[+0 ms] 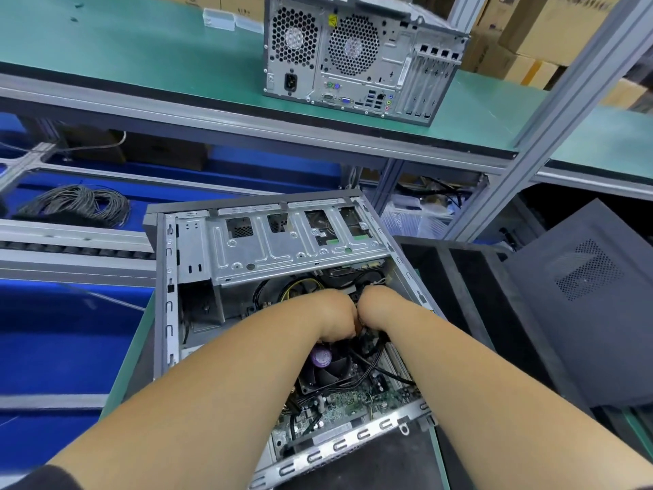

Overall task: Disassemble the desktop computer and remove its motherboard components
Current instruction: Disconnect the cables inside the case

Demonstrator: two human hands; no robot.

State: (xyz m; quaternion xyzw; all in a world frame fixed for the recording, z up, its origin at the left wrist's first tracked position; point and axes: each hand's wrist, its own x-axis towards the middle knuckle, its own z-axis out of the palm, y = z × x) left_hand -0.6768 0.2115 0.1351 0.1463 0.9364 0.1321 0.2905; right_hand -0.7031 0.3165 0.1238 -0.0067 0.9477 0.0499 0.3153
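An open desktop case lies on its side in front of me, side panel off. Its silver drive cage spans the far end. Lower down I see the green motherboard and the black CPU fan with a purple sticker. My left hand and my right hand reach deep into the case side by side, just below the drive cage, among black cables. Both hands have their fingers curled down out of sight; what they grip is hidden.
A second closed tower stands on the green upper shelf, rear ports facing me. A dark removed side panel leans at the right over a black tray. A coil of grey cable lies at the left. Metal frame posts rise at right.
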